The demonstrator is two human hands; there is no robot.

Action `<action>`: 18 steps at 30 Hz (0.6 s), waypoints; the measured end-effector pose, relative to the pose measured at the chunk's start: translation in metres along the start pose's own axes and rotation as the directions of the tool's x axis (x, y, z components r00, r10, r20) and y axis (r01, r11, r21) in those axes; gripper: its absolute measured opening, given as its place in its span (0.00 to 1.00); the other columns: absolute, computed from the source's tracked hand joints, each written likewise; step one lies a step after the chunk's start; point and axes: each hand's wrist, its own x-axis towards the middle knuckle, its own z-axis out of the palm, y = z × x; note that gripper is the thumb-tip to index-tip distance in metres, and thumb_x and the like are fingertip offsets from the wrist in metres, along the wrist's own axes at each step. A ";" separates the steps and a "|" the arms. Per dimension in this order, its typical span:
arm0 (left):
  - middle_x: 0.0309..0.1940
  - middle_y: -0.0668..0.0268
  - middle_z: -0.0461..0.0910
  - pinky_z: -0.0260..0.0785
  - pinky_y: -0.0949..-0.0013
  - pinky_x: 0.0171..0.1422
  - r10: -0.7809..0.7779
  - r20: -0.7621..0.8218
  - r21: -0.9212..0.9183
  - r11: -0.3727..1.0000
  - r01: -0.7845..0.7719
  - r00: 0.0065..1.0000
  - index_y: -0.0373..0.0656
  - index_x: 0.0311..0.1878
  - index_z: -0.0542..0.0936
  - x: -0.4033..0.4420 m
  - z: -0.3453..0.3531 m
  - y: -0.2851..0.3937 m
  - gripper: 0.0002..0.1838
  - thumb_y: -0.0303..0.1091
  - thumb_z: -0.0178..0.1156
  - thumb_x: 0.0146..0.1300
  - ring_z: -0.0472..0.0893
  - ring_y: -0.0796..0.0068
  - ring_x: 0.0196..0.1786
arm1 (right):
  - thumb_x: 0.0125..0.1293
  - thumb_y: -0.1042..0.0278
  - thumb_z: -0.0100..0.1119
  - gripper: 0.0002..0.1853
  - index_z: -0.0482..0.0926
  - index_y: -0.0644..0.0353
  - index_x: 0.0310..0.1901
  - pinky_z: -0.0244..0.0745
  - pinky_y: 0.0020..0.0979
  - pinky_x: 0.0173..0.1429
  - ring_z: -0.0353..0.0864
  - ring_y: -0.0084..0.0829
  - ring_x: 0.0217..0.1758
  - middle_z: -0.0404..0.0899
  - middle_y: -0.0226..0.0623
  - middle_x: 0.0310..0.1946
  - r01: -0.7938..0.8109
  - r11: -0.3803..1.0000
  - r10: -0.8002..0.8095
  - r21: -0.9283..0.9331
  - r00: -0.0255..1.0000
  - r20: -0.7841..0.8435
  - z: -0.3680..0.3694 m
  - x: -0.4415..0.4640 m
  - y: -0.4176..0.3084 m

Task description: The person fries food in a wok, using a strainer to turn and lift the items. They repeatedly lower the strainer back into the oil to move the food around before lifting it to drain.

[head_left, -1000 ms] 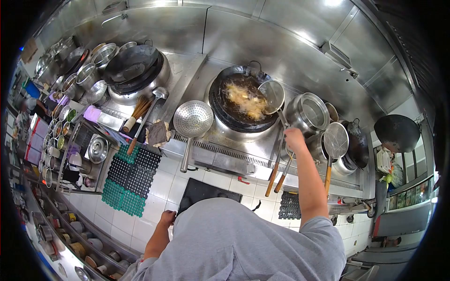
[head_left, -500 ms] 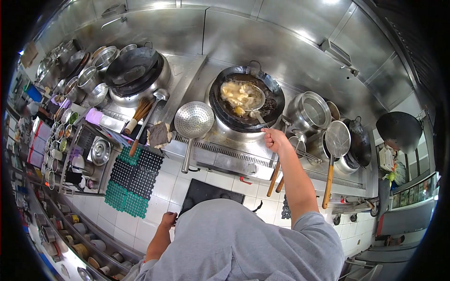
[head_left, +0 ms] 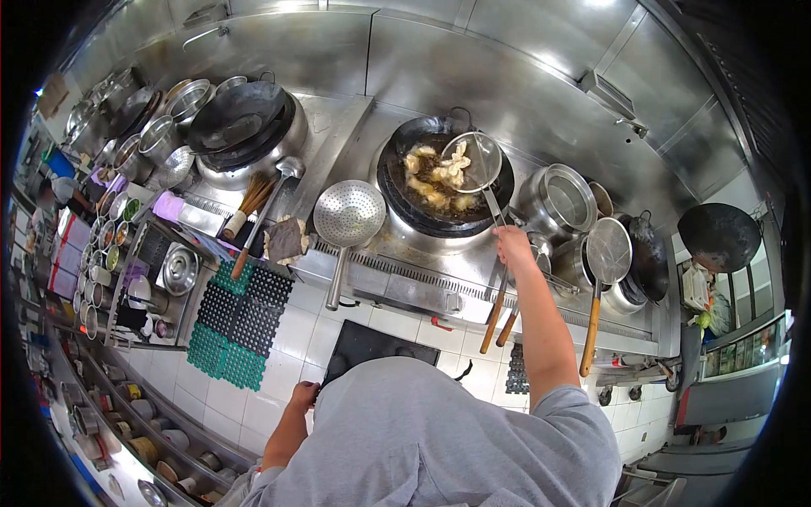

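My right hand [head_left: 513, 246] is closed round the handle of a wire strainer [head_left: 481, 160]. The strainer is over the right side of a black wok [head_left: 498, 196] on the stove, its bowl tilted. Pale golden food pieces [head_left: 452, 169] lie at the strainer's left edge, and more float in the dark, bubbling oil. Down by my body, near the grey shirt, my left hand [head_left: 305, 394] has its fingers curled; what it holds, if anything, is hidden.
A perforated ladle [head_left: 348, 213] rests left of the wok. Metal pots [head_left: 559, 200] and a second strainer [head_left: 608, 249] stand to the right. Another wok [head_left: 236, 118] sits on the left burner. A rack of small containers [head_left: 156, 262] is at the left.
The strainer first went left and down into the oil among the food, then came back up and right, with my right hand moving along. My left hand stayed about the same.
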 end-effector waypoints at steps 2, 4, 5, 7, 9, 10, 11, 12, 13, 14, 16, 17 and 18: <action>0.35 0.58 0.86 0.80 0.60 0.29 -0.006 -0.004 -0.021 1.000 0.006 1.000 0.33 0.57 0.81 -0.005 0.001 0.006 0.22 0.42 0.63 0.70 0.83 0.67 0.29 | 0.77 0.66 0.52 0.11 0.81 0.61 0.49 0.65 0.32 0.24 0.74 0.27 0.23 0.77 0.33 0.25 0.131 0.945 -0.169 -0.301 0.980 -0.103 -0.007 0.018 0.007; 0.34 0.58 0.85 0.80 0.60 0.29 -0.011 -0.012 -0.046 0.999 0.010 1.000 0.33 0.57 0.81 -0.003 0.000 0.008 0.22 0.42 0.63 0.70 0.83 0.68 0.29 | 0.77 0.65 0.52 0.12 0.82 0.61 0.50 0.72 0.38 0.33 0.81 0.36 0.31 0.82 0.42 0.31 0.247 0.816 -0.364 -0.523 0.922 -0.133 -0.012 0.039 0.022; 0.34 0.59 0.85 0.80 0.61 0.29 -0.004 -0.004 -0.042 0.999 0.004 1.000 0.33 0.57 0.81 0.001 -0.001 0.007 0.21 0.42 0.63 0.70 0.83 0.68 0.29 | 0.76 0.65 0.52 0.13 0.83 0.62 0.50 0.79 0.44 0.42 0.87 0.45 0.39 0.87 0.50 0.37 0.314 0.623 -0.546 -0.716 0.830 -0.111 -0.014 0.048 0.028; 0.35 0.59 0.85 0.79 0.61 0.29 0.001 0.004 -0.040 0.999 -0.001 1.000 0.33 0.56 0.81 0.009 -0.004 0.004 0.21 0.42 0.63 0.70 0.83 0.68 0.29 | 0.76 0.64 0.51 0.14 0.83 0.62 0.50 0.78 0.47 0.52 0.86 0.51 0.48 0.87 0.54 0.42 0.234 0.592 -0.510 -0.771 0.850 -0.133 0.001 0.016 0.002; 0.35 0.59 0.85 0.79 0.61 0.29 -0.024 0.016 -0.087 0.996 0.026 1.000 0.34 0.56 0.80 0.013 -0.006 0.002 0.20 0.41 0.62 0.70 0.83 0.68 0.29 | 0.76 0.63 0.49 0.15 0.83 0.62 0.50 0.77 0.50 0.62 0.85 0.57 0.57 0.86 0.57 0.48 0.151 0.552 -0.473 -0.820 0.867 -0.158 0.018 -0.018 -0.024; 0.35 0.59 0.85 0.79 0.61 0.29 -0.025 0.016 -0.089 0.996 0.027 1.000 0.34 0.56 0.80 0.012 -0.006 0.002 0.20 0.41 0.62 0.70 0.83 0.68 0.29 | 0.76 0.65 0.48 0.15 0.83 0.62 0.51 0.77 0.51 0.61 0.85 0.57 0.56 0.86 0.58 0.48 0.122 0.507 -0.473 -0.854 0.867 -0.157 0.024 -0.028 -0.031; 0.35 0.58 0.85 0.78 0.62 0.29 -0.023 0.013 -0.087 0.996 0.024 1.000 0.35 0.56 0.80 0.011 -0.007 0.002 0.20 0.41 0.62 0.70 0.84 0.68 0.29 | 0.75 0.66 0.47 0.15 0.82 0.63 0.51 0.78 0.52 0.60 0.85 0.57 0.55 0.86 0.59 0.48 0.091 0.459 -0.473 -0.884 0.867 -0.156 0.027 -0.033 -0.034; 0.35 0.58 0.85 0.78 0.62 0.28 -0.020 0.011 -0.085 0.996 0.021 1.000 0.35 0.56 0.80 0.010 -0.007 0.002 0.20 0.41 0.62 0.70 0.84 0.68 0.30 | 0.75 0.66 0.47 0.15 0.82 0.63 0.51 0.78 0.52 0.60 0.85 0.57 0.55 0.86 0.59 0.48 0.090 0.459 -0.472 -0.884 0.867 -0.157 0.027 -0.034 -0.034; 0.35 0.58 0.85 0.78 0.62 0.28 -0.021 0.012 -0.084 0.996 0.022 1.000 0.35 0.56 0.80 0.009 -0.008 0.002 0.20 0.41 0.62 0.70 0.84 0.68 0.30 | 0.74 0.67 0.47 0.15 0.81 0.63 0.52 0.78 0.53 0.59 0.86 0.58 0.54 0.86 0.60 0.47 0.098 0.389 -0.502 -0.916 0.856 -0.122 0.028 -0.035 -0.034; 0.36 0.58 0.85 0.77 0.63 0.28 -0.024 0.021 -0.079 0.997 0.025 0.999 0.35 0.56 0.80 0.009 -0.008 0.002 0.20 0.41 0.62 0.70 0.84 0.68 0.29 | 0.73 0.69 0.46 0.14 0.80 0.63 0.53 0.79 0.53 0.58 0.86 0.58 0.53 0.86 0.60 0.46 0.104 0.317 -0.529 -0.943 0.845 -0.084 0.028 -0.035 -0.034; 0.36 0.58 0.85 0.77 0.63 0.28 -0.028 0.032 -0.071 0.997 0.030 0.999 0.35 0.57 0.80 0.008 -0.009 0.001 0.20 0.42 0.62 0.71 0.84 0.68 0.29 | 0.72 0.69 0.47 0.14 0.80 0.63 0.53 0.80 0.53 0.57 0.87 0.58 0.52 0.87 0.60 0.45 0.109 0.285 -0.544 -0.952 0.836 -0.066 0.029 -0.039 -0.035; 0.36 0.58 0.85 0.77 0.63 0.28 -0.029 0.040 -0.077 0.997 0.032 0.999 0.35 0.56 0.80 0.009 -0.009 0.001 0.20 0.42 0.62 0.71 0.84 0.67 0.29 | 0.71 0.70 0.47 0.14 0.79 0.63 0.53 0.80 0.53 0.56 0.87 0.58 0.52 0.87 0.60 0.44 0.117 0.250 -0.560 -0.961 0.827 -0.045 0.029 -0.040 -0.035; 0.36 0.58 0.85 0.77 0.63 0.28 -0.031 0.049 -0.083 0.996 0.035 0.998 0.35 0.56 0.80 0.010 -0.009 -0.001 0.20 0.42 0.62 0.71 0.84 0.67 0.29 | 0.71 0.70 0.47 0.14 0.79 0.63 0.53 0.80 0.53 0.56 0.87 0.58 0.52 0.87 0.60 0.44 0.114 0.250 -0.558 -0.962 0.828 -0.047 0.030 -0.046 -0.038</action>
